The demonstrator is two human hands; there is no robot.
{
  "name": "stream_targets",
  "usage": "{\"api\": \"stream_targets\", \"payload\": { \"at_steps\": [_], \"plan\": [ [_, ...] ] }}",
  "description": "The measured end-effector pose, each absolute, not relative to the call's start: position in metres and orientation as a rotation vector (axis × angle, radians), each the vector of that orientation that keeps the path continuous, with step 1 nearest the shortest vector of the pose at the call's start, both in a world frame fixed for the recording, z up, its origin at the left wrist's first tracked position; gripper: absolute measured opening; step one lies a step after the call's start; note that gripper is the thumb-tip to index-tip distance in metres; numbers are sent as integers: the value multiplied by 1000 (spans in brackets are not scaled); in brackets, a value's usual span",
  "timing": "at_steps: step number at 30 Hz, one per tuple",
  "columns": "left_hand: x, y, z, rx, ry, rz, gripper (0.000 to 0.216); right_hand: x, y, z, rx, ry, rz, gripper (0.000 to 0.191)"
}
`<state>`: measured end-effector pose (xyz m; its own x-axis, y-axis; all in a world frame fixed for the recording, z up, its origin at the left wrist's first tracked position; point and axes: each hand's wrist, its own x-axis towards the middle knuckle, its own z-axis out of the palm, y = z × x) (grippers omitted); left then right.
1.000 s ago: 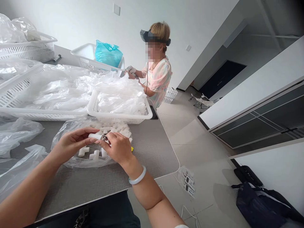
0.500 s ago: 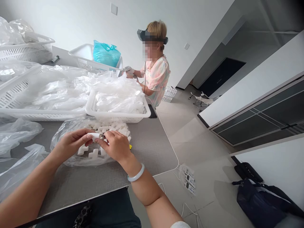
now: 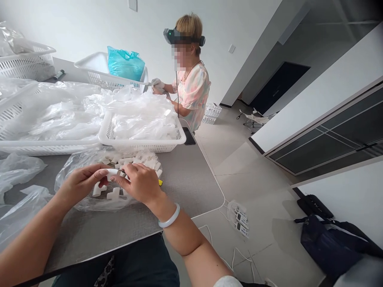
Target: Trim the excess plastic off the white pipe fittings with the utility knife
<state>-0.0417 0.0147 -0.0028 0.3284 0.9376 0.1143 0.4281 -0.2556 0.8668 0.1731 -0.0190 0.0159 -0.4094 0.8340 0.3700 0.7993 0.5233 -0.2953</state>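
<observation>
White plastic fitting (image 3: 112,173) btwn L hand (image 3: 79,184), R hand (image 3: 135,184).

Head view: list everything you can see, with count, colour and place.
white pipe fittings: many, white, in the clear bag
clear plastic bag: 1, clear, on the table, under the fittings
table: 1, grey, in front of the person
slotted baskets: 4, white, on the table, most holding clear film
teal plastic bag: 1, teal, in the far basket
phone: 1, black, on the table's edge
co-worker: 1, floral top, headset, at the table's far end
black bag: 1, dark, on the floor at right
left hand: 1, holding a fitting
right hand: 1, against that fitting, pale bangle on wrist
</observation>
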Motion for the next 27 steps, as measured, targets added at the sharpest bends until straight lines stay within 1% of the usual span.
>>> {"api": "stream_targets", "payload": {
  "at_steps": [7,12,16,20,23,27],
  "plan": [
    [-46,29,-19,1805,1229,915,67,173,-18,15,-1336,-2271,174,45],
    [-40,22,-6,1806,1224,927,70,173,-18,14,-1387,-2284,167,38],
    [-32,15,9,1746,1131,907,69,173,-19,13,-1384,-2282,125,44],
    [-23,12,8,1517,990,993,64,172,-19,9,-1424,-2231,62,51],
    [-22,11,3,1391,906,1047,59,172,-20,8,-1439,-2211,58,52],
    [-23,10,2,1411,914,1055,58,173,-21,7,-1460,-2206,56,52]
  ]
}}
